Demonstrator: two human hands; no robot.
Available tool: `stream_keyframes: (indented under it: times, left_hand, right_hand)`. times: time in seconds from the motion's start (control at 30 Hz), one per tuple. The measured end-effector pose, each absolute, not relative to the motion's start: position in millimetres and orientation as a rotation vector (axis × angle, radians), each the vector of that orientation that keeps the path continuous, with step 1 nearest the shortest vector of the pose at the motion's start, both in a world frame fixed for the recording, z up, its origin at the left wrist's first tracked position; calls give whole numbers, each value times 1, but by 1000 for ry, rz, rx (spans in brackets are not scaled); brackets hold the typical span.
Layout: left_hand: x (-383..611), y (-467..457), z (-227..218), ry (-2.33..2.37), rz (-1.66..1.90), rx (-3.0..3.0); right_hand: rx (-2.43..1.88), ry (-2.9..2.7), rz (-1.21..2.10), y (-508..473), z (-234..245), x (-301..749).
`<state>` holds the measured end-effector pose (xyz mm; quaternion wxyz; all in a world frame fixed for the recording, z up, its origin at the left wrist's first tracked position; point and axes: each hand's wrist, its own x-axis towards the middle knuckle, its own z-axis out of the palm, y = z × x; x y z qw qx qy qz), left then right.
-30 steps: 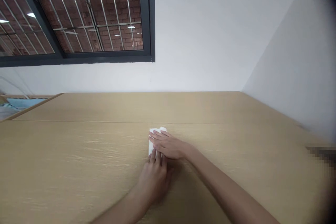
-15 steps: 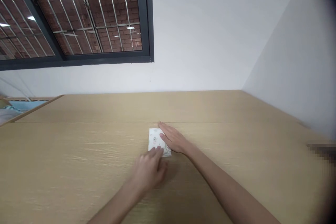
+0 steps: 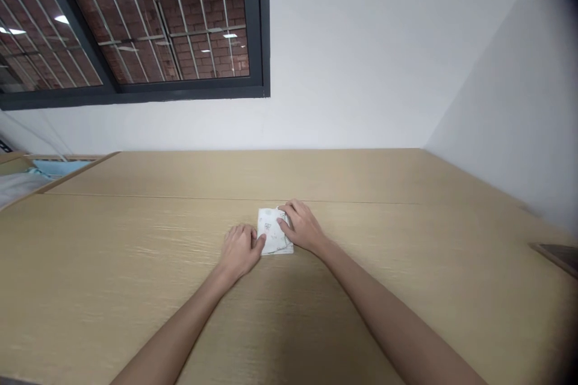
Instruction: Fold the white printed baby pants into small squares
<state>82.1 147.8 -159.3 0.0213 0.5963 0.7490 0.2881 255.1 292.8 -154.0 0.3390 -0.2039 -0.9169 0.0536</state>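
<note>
A small folded white cloth with a faint print [image 3: 273, 234] lies flat on the light wooden table [image 3: 135, 277], near its middle. My left hand [image 3: 239, 249] rests at the cloth's left edge, fingers curled, thumb touching the near left corner. My right hand [image 3: 301, 227] lies on the cloth's right side with bent fingers pressing on it. Both forearms reach in from the bottom of the view.
A white wall with a dark-framed window [image 3: 135, 24] stands behind the table; a second white wall closes the right side. A seam [image 3: 135, 196] runs across the tabletop. A dark-edged object [image 3: 557, 255] sits at the right edge. Pale blue items [image 3: 27, 174] lie far left.
My left hand slid from the cloth's near edge to its left side. My right hand drew back from covering the cloth onto its right part, so the printed top shows.
</note>
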Motion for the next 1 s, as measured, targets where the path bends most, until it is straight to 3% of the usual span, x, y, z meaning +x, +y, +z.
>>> stream_keyframes:
  times: [0.33, 0.63, 0.8, 1.0]
  left_hand:
    - [82, 156, -159, 2185, 927, 1806]
    - [85, 111, -118, 2039, 807, 1887]
    - [81, 29, -103, 1939, 902, 1833]
    - [61, -108, -107, 1944, 1129, 1386]
  right_hand:
    - [-578, -2370, 191, 284, -160, 251]
    - [-811, -2542, 184, 206, -135, 257]
    - [-718, -2529, 640, 135, -112, 266]
    - [-751, -2203, 1643, 47, -104, 264]
